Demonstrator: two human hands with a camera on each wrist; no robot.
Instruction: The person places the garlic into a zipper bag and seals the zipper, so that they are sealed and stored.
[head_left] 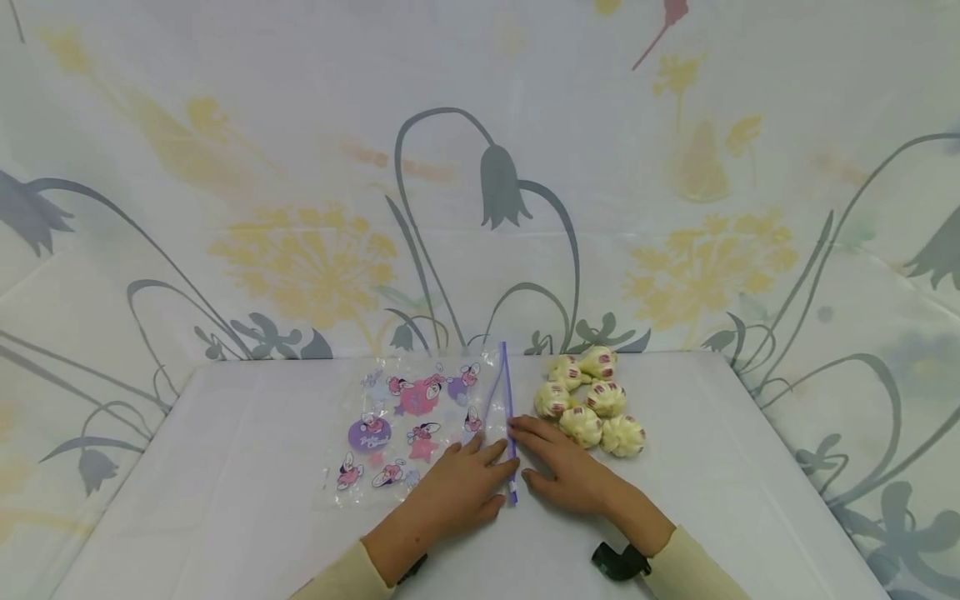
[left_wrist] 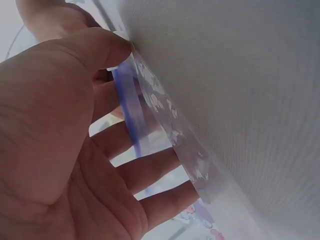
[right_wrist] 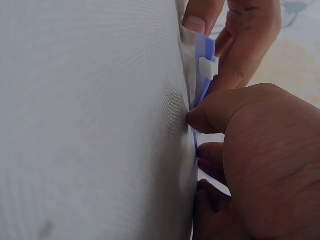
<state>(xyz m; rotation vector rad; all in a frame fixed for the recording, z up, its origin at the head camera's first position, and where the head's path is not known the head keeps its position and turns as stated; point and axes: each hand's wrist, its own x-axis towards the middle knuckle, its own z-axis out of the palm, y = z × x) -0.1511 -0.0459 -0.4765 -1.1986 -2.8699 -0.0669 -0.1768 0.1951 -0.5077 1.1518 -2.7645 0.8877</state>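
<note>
A clear zip bag [head_left: 408, 417] printed with pink and purple cartoon figures lies flat on the white table [head_left: 225, 483]. Its blue zip strip [head_left: 507, 387] runs along its right edge, with a white slider [right_wrist: 208, 67] at the near end. My left hand [head_left: 491, 462] lies on the bag's near right corner, and its thumb [left_wrist: 100, 47] and fingers pinch the zip strip [left_wrist: 127, 105]. My right hand [head_left: 525, 450] comes from the other side, thumb tip [right_wrist: 197, 117] against the strip's edge and fingers curled beside it. Several garlic bulbs [head_left: 592, 400] lie in a cluster just right of the bag.
A flower-printed cloth [head_left: 480, 167] hangs behind the table and drapes down both sides. The table's far edge runs just behind the bag and the garlic. Bare tabletop stretches to the left of the bag and to the right of the garlic.
</note>
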